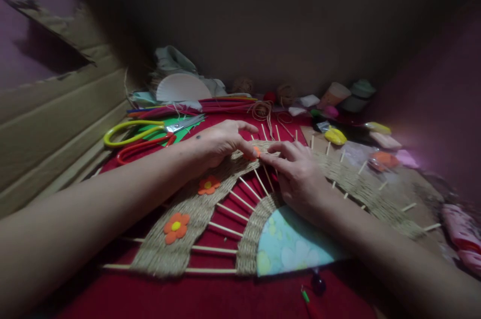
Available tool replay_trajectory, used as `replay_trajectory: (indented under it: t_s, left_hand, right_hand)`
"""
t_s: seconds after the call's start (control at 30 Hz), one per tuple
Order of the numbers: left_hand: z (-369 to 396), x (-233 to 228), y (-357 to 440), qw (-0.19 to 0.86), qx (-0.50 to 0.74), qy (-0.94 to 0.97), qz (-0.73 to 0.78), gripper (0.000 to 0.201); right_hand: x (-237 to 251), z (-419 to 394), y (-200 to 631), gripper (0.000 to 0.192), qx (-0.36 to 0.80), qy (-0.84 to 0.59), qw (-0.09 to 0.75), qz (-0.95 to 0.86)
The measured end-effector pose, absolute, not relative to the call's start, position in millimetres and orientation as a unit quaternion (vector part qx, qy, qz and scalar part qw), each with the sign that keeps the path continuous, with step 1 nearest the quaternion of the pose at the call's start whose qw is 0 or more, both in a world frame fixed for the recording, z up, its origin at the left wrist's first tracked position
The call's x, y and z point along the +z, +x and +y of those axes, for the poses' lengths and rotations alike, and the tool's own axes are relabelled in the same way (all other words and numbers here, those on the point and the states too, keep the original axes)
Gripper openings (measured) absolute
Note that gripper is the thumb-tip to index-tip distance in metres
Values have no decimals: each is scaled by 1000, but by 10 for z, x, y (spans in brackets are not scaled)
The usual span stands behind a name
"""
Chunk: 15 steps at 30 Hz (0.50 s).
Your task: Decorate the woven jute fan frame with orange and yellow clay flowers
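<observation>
A fan-shaped frame of thin wooden sticks and woven twine (165, 254) lies flat, with floral light-blue fabric (289, 244) at its base. On its outer band sit two orange clay-like flowers with yellow centres, a near flower (176, 228) and a farther flower (209, 186). At the band's top is a partly covered orange piece (257, 150). My left hand (229, 141) presses its thumb there, index finger spread away. From the other side, my right hand (298, 171) reaches the same piece with its index fingertip, the fingers bent and close together.
Scissors (150, 133) with yellow and red handles lie on green sheets at left. Yellow (335, 135) and orange packets (383, 160) lie at right. Behind are a white paper plate (182, 87), twine and a cup (334, 94). A cardboard wall (56, 123) stands left.
</observation>
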<state>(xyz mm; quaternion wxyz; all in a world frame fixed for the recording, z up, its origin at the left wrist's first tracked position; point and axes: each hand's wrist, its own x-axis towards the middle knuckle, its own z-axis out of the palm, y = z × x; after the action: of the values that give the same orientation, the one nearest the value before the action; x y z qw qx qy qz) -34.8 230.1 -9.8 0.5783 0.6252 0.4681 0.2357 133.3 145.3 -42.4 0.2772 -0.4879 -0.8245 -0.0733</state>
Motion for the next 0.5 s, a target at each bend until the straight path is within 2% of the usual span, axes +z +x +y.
replay_trajectory:
  t_s: [0.17,0.37,0.5]
  left_hand:
    - [2280,-92,-316,540,258,639,483,70]
    - [2207,-56,-274,510,261,643,508,67]
    - [2202,-87,-265,516,274,637,503,68]
  right_hand:
    - [-415,1444,1335,49,-69,-487,297,-819]
    - [-413,1454,1344,35,-40,-491,333,-804]
    - [-422,1467,1358,37,-34,-494,341,-799]
